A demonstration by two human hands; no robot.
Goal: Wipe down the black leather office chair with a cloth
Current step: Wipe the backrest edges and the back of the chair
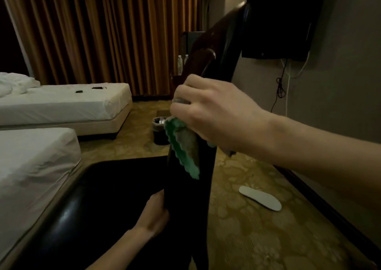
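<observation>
hands: right (208, 113) grips cloth (183, 146), left (154, 214) grips chair (115, 197) | patterned carpet (247, 228) | 2 beds (61, 102)

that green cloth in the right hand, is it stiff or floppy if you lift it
Probably floppy: the cloth droops in soft folds below the right hand against the chair's back. Likely light, since a loose grip carries it. Its fuzzy, scalloped edge suggests it grips rather than slips.

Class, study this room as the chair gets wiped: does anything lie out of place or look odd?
Yes. A white shoe insole lies loose on the patterned carpet, right of the chair, with no shoe visible near it. Two small dark items also sit on the far bed, too small to identify.
</observation>
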